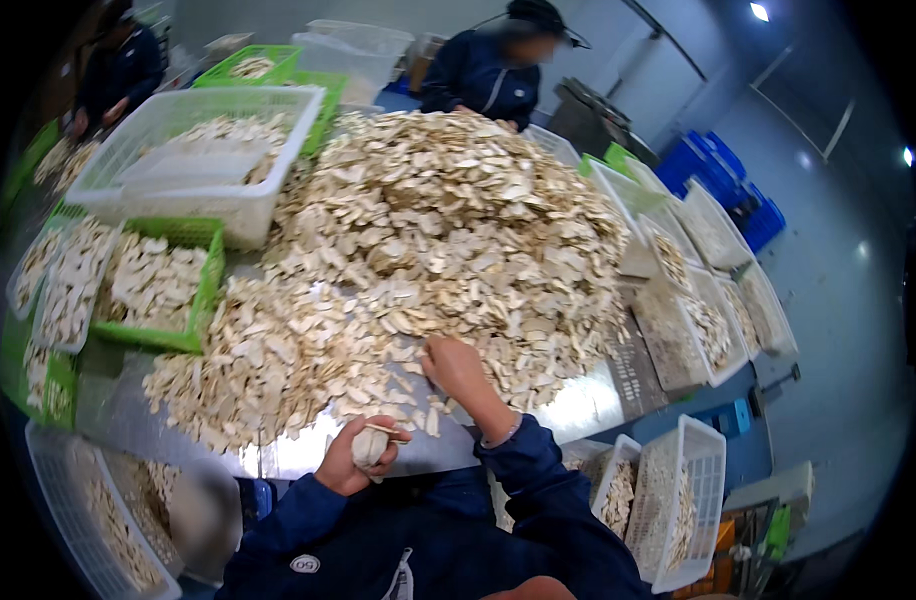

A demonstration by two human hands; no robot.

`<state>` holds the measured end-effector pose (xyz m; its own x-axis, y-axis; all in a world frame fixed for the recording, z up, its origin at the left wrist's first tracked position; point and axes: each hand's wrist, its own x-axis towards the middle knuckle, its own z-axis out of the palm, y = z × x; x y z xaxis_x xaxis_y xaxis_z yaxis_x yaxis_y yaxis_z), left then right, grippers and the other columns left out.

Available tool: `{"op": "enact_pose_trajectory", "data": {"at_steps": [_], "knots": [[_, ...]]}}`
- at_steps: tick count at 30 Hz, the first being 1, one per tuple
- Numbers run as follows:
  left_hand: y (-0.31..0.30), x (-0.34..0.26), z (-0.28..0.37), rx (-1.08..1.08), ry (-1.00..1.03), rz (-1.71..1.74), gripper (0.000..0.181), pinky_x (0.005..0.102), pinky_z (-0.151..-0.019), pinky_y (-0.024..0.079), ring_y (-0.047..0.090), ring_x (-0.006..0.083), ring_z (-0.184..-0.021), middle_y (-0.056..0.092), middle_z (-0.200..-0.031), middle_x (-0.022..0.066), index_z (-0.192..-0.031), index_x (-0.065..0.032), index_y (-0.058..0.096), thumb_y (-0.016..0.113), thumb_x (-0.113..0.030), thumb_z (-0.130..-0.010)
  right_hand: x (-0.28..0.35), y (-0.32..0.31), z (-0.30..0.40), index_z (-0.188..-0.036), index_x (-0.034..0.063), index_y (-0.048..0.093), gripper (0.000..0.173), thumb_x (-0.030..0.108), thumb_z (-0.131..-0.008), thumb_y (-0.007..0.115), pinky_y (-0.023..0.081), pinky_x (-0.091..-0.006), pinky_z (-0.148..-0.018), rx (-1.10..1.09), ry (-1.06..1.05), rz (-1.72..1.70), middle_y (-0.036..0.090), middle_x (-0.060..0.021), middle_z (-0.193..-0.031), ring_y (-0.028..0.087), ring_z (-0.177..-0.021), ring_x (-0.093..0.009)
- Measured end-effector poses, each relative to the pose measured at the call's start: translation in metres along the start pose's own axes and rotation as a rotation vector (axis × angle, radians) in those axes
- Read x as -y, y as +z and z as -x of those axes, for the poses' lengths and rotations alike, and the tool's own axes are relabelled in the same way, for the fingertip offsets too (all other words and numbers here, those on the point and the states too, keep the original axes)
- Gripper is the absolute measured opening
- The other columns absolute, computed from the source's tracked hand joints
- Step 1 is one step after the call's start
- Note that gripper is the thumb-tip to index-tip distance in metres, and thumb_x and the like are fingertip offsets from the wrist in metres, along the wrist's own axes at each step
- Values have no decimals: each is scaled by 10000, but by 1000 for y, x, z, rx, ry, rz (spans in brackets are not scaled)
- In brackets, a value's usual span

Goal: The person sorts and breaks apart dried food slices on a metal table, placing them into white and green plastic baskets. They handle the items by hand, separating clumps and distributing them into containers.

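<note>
A large heap of pale dried slices (458, 225), their kind not certain, lies on a metal table (443, 450). Near the table's front edge, my left hand (357, 457) is closed around several pale slices (369, 448). My right hand (452, 366) reaches to the heap's near edge, back of the hand up and fingers bent down among the slices; whether it pinches one is hidden. A lower spread of slices (255, 360) lies on the left, with scattered slices between my hands.
A white plastic basket (195, 191) and a green basket (212, 285) stand at the left. White baskets (717, 364) line the right side; others (705, 435) stand low at the near right. A co-worker (488, 71) is across the heap, another person (128, 60) at the far left.
</note>
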<state>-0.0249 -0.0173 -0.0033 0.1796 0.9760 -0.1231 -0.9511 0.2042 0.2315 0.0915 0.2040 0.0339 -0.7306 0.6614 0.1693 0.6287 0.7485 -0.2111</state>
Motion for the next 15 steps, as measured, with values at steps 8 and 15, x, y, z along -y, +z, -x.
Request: {"op": "enact_pose_trajectory", "data": {"at_steps": [8, 15], "knots": [[-1, 5, -8, 8, -20, 88, 459, 255, -461, 374, 478, 193, -629, 601, -1070, 227, -1110, -78, 610, 370, -438, -958, -1, -36, 14, -799, 67, 627, 196, 262, -817, 623, 487, -397, -590, 195, -46, -406, 621, -151, -661, 617, -616, -311], [0, 3, -5, 13, -48, 145, 462, 257, -482, 367, 480, 202, -665, 595, -1089, 238, -1109, -94, 619, 369, -453, -963, -69, -133, 8, -926, 56, 661, 247, 298, -879, 640, 466, -267, -605, 426, -177, -860, 652, 12, -857, 556, -706, -89]]}}
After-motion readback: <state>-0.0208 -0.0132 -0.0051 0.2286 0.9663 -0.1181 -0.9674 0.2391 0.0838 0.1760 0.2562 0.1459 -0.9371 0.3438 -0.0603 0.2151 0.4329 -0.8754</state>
